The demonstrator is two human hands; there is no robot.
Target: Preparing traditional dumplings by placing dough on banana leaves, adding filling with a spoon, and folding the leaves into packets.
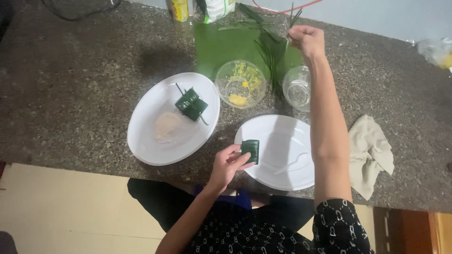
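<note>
Meanwhile left hand clamped on folded leaf parcel, steadying it over plate; right hand pinched thin leaf strip, lifting it off worktop.

Yellow container and white packet, top centre: cut off by the upper edge. Plastic bag, upper right: blurred, contents indistinguishable. Dark cable, upper left: partly cropped. Parcel, centre: partly covered by fingers.

Two white plates, two leaf parcels, two cups
</note>
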